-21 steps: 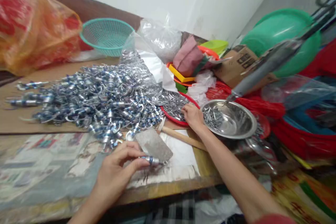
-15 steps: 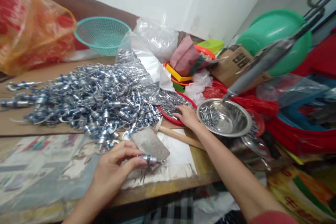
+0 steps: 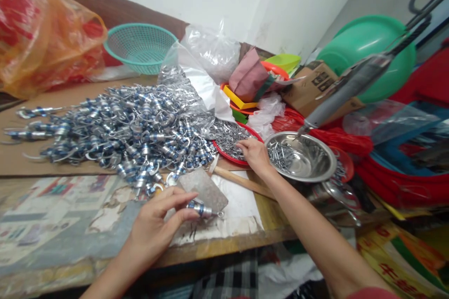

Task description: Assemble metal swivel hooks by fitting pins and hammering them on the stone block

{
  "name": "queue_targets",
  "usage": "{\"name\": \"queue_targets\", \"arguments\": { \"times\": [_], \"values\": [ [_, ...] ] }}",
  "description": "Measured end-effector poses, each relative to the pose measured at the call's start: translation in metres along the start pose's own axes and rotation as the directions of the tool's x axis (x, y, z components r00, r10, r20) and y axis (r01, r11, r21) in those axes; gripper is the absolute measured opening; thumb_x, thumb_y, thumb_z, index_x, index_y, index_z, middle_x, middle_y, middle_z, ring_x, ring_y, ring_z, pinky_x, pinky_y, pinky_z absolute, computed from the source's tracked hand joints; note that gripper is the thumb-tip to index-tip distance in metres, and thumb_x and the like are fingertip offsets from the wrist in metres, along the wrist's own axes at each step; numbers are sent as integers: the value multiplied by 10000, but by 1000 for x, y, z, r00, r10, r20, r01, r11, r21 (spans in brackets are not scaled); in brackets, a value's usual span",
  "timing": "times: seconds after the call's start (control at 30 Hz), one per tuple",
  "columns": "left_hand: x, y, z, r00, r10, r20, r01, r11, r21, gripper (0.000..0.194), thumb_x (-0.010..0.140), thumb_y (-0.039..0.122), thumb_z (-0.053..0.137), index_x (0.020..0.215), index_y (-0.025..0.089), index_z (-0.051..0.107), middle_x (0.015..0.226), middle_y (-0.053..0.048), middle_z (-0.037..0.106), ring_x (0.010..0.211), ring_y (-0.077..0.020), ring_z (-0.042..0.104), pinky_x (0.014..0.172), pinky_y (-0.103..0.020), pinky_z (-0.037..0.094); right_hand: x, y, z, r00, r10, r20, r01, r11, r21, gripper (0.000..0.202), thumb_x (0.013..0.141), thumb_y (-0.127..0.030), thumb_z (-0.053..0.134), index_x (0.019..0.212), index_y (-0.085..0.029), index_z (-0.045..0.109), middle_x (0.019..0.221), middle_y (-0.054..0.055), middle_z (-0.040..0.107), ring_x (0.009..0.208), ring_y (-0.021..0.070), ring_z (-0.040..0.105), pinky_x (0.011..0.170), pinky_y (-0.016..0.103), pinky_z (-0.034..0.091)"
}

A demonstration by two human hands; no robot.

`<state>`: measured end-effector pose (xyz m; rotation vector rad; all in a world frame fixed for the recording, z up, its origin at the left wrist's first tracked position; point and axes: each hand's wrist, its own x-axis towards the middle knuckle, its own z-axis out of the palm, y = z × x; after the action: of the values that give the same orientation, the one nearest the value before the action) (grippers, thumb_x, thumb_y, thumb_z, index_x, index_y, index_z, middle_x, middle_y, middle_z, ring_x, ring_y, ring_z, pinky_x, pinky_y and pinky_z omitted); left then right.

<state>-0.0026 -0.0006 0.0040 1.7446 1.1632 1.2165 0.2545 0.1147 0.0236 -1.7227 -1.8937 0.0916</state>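
My left hand [image 3: 159, 224] pinches a hook anchor bolt [image 3: 202, 209], silver with blue bands and a small ring at its right end. It is held over the near edge of a flat grey block [image 3: 203, 189]. My right hand [image 3: 254, 153] is over the right side of a red tray [image 3: 257, 133] filled with small silver metal pieces [image 3: 228, 136]. Its thumb and fingertips are drawn together; anything between them is too small to make out. A hammer [image 3: 242, 181] with a wooden handle lies between the block and the right forearm.
A large heap of hook anchor bolts [image 3: 140, 126] covers the left of the table. A steel bowl [image 3: 312, 163] with metal pins stands right of the tray, under a grey-handled lever [image 3: 336, 91]. Behind are a teal basket [image 3: 140, 49] and plastic bags [image 3: 213, 51].
My right hand's fingers were spread over the metal pieces and have drawn together, lifting slightly. My left hand still holds the bolt, its fingers slightly shifted. The view has shifted a little.
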Motion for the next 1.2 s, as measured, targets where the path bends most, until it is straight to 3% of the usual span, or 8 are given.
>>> {"name": "queue_targets", "arguments": {
  "times": [0.13,0.23,0.37,0.47,0.67,0.87,1.03,1.2],
  "values": [
    [-2,-1,1,997,40,-73,-39,999,5,279,644,164,717,921,200,717,618,39,644,566,-111,593,593,-204,473,-35,-38,-2,995,-80,54,67,975,212,116,760,-169,649,839,-187,731,824,43,708,761,144,651,703,243,508],
    [-3,-2,4,991,84,-105,-83,997,10,328,646,145,716,968,201,692,623,53,642,564,-100,588,609,-197,475,-69,-72,-6,967,-225,120,147,876,459,184,733,-91,641,832,-214,735,795,8,729,721,131,670,674,227,526],
    [-4,0,4,985,128,-115,-129,992,1,383,645,134,715,1018,200,667,616,60,639,549,-90,583,598,-186,477,-96,-100,-15,940,-257,223,53,757,651,176,707,-64,653,819,-167,742,661,13,719,560,128,646,532,200,501],
    [-4,1,3,983,131,-126,-133,991,-8,387,640,131,717,1019,192,664,616,55,644,544,-90,588,590,-185,481,-98,-104,-19,925,-277,261,34,743,668,128,717,-58,638,740,-130,742,619,27,707,550,131,643,509,187,486],
    [-3,3,3,982,137,-133,-140,990,-11,391,638,141,720,1022,184,666,607,49,648,532,-95,586,583,-194,486,-99,-96,-15,873,-465,149,287,736,614,314,753,4,468,875,-130,724,814,61,733,742,134,676,680,201,513],
    [-1,11,1,989,127,-79,-128,992,-9,212,640,161,705,840,221,740,600,26,671,548,-124,605,571,-214,492,-103,-100,-16,866,-494,79,354,717,601,266,807,-74,464,784,-171,710,759,40,724,721,129,664,683,221,520],
    [-2,15,-4,996,-86,-10,84,989,-122,114,653,181,683,658,262,762,663,-4,714,640,-154,650,598,-221,500,-110,-97,-13,868,-495,-31,421,702,574,162,832,-217,573,969,-170,643,848,66,693,785,150,640,717,260,522],
    [-2,15,-7,967,-252,-19,246,955,-164,58,613,230,714,627,268,756,685,-7,743,670,-177,664,648,-251,517,-118,-80,-8,745,-656,-126,657,687,310,179,843,-142,520,998,-170,605,855,80,676,774,157,624,670,268,515]
  ]
}}
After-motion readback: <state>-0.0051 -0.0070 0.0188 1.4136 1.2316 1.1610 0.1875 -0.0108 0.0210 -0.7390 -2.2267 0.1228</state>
